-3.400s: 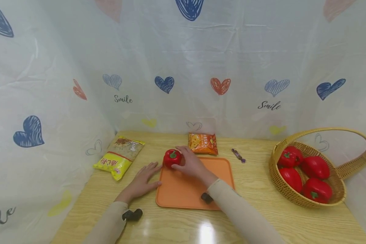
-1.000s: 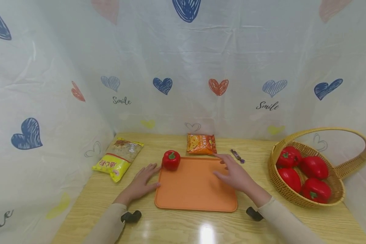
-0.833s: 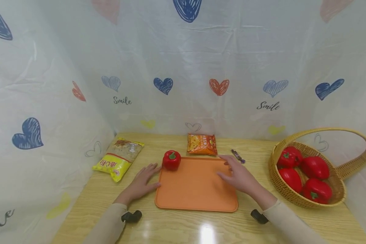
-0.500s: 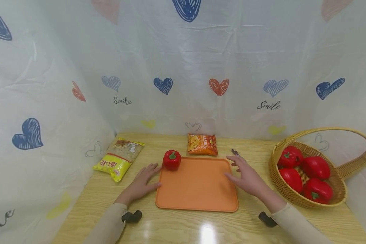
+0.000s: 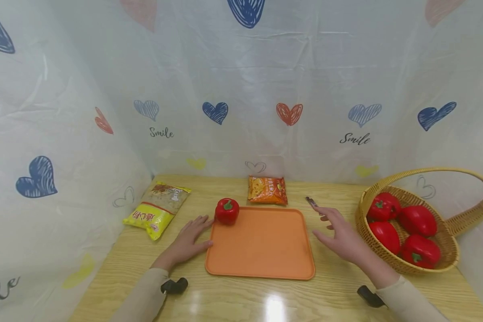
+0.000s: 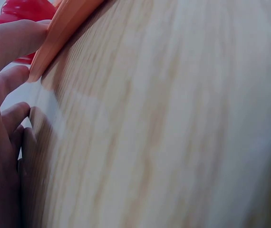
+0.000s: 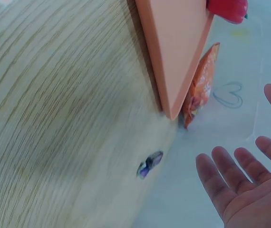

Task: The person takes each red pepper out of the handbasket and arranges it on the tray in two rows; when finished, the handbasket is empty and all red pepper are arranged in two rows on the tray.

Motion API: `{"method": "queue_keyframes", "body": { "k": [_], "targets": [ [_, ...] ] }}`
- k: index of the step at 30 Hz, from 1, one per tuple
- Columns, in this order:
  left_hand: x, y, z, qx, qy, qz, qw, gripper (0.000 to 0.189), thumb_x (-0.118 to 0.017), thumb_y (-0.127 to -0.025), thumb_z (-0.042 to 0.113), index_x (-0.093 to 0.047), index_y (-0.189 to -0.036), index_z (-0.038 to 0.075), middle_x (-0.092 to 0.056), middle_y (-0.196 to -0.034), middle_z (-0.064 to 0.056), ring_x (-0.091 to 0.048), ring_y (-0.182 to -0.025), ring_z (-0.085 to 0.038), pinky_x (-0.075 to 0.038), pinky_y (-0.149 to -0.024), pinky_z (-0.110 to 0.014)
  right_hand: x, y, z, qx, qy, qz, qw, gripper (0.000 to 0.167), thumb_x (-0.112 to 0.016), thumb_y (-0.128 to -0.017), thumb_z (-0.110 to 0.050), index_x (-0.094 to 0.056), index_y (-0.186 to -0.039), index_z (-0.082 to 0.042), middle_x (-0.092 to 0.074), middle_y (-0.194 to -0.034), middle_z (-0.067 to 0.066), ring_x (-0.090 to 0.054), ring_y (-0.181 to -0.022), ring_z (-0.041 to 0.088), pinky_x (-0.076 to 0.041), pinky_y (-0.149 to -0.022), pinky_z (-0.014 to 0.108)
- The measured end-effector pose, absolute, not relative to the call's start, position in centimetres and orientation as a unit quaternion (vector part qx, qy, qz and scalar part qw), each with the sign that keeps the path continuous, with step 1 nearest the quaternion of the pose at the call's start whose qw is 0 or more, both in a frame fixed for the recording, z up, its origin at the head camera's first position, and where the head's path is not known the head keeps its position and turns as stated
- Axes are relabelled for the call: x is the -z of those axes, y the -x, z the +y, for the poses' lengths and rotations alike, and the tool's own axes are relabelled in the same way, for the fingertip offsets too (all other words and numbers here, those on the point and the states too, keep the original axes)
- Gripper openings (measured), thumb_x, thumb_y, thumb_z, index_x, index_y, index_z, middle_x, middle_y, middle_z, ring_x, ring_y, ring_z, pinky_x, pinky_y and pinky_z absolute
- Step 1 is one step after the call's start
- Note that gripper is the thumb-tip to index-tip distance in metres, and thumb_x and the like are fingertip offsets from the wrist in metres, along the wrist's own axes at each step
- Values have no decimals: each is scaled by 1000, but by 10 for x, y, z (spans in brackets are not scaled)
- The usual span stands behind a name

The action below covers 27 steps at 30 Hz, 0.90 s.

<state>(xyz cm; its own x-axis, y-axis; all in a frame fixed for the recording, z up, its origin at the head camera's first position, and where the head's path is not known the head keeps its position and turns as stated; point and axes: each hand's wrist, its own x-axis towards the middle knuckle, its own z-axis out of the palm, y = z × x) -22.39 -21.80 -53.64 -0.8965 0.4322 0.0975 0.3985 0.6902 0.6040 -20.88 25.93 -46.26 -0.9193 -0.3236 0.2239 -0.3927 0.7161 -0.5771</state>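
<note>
My left hand (image 5: 187, 241) rests at the left edge of the orange tray (image 5: 261, 250), its fingers extended and touching the rim. A red bell pepper (image 5: 227, 211) stands upright in the tray's far left corner, just beyond those fingertips. My right hand (image 5: 342, 235) is held over the table between the tray and the wicker basket (image 5: 364, 243), fingers loosely spread with nothing in them. In the head view its fingertips overlap a small dark-wrapped candy (image 5: 311, 201). The right wrist view shows that candy (image 7: 150, 164) apart from the fingers.
Several red peppers (image 5: 417, 220) lie in the basket, whose tall handle (image 5: 471, 219) arches over it on the right. Behind the tray is an orange snack packet (image 5: 267, 190). A yellow and clear food bag (image 5: 158, 209) lies at the left. A heart-printed curtain (image 5: 241, 89) hangs behind the table.
Earlier my right hand held the bell pepper at the tray's far left corner; it let go and moved right, past the tray's right edge toward the basket. The left hand has stayed put.
</note>
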Motion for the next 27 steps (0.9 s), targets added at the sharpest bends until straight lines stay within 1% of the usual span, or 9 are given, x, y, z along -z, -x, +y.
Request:
{"method": "queue_keyframes", "body": {
  "k": [3,7,12,18,24,27],
  "targets": [
    [536,224,-218,-322,-229,919,23,74,-67,-95,45,-43,-155,10,-32,-163,-19,-19,-154,-39,-9,-124,-57,458,206,265,-323,-188,-926,53,62,-74,-94,-18,-46,-149,-6,-49,-140,19,-57,-119,37,-56,-92,56],
    [537,223,-218,-321,-231,918,17,72,-67,-96,44,-44,-155,9,-33,-162,-20,-20,-153,-41,-10,-123,-59,455,202,275,-313,-173,-932,56,62,-73,-96,-23,-46,-148,-4,-48,-142,20,-58,-118,39,-55,-92,58],
    [537,224,-219,-323,-229,918,23,73,-67,-96,45,-44,-155,11,-32,-163,-18,-19,-154,-38,-8,-124,-56,451,198,290,-308,-159,-935,73,64,-75,-95,-25,-46,-147,-2,-49,-139,19,-58,-117,39,-56,-90,58],
    [539,224,-220,-322,-227,919,23,73,-67,-95,46,-44,-155,11,-33,-163,-18,-19,-154,-37,-9,-124,-56,445,191,307,-274,-142,-947,93,65,-74,-95,-32,-47,-147,-5,-53,-134,16,-60,-111,36,-58,-81,54],
    [540,223,-220,-321,-228,919,22,73,-67,-95,45,-44,-155,11,-32,-163,-18,-19,-154,-37,-9,-124,-55,442,186,323,-270,-127,-949,99,65,-72,-96,-34,-47,-148,-4,-52,-137,19,-57,-113,40,-52,-87,63],
    [540,224,-219,-321,-230,918,17,72,-67,-95,44,-45,-155,10,-33,-163,-18,-20,-153,-38,-9,-124,-55,442,184,330,-269,-123,-950,97,63,-71,-97,-35,-48,-147,-4,-51,-138,20,-60,-110,42,-53,-85,61]
  ]
}}
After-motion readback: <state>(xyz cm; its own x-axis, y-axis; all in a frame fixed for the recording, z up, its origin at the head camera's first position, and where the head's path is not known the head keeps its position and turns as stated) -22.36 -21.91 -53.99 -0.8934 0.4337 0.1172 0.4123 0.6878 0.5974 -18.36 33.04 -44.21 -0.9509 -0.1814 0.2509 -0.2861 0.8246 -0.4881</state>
